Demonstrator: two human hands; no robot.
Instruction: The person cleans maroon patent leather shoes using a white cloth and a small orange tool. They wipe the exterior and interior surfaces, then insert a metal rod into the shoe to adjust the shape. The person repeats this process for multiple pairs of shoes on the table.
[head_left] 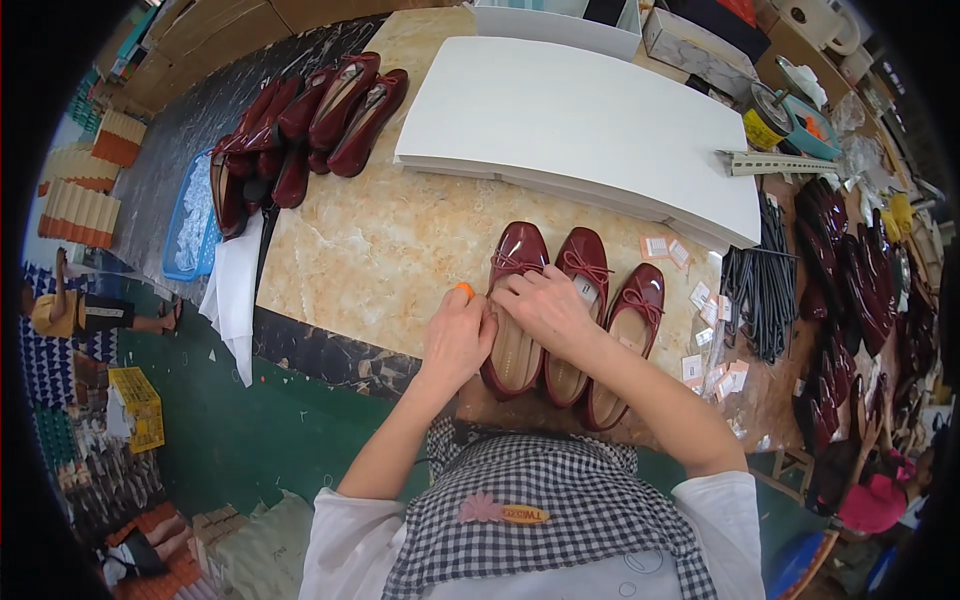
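Three glossy dark red ballet flats with bows stand side by side before me, toes pointing away: a left flat [518, 243], a middle flat [582, 246] and a right flat [642, 287]. At the left flat's outer edge is my left hand [459, 330], its fingers curled closed, with a small orange piece [465, 289] at a fingertip. My right hand [548, 308] reaches across the left and middle flats, fingers bent down at the left flat's opening below its bow. Whatever is pinched in either hand is hidden by the fingers.
Further dark red flats [350, 110] are heaped at the far left by a blue basket [190, 225]. White board sheets [580, 120] are stacked behind the three flats. Small tags [700, 295] and a bundle of black rods [762, 290] lie at right. A co-worker [880, 490] is at lower right.
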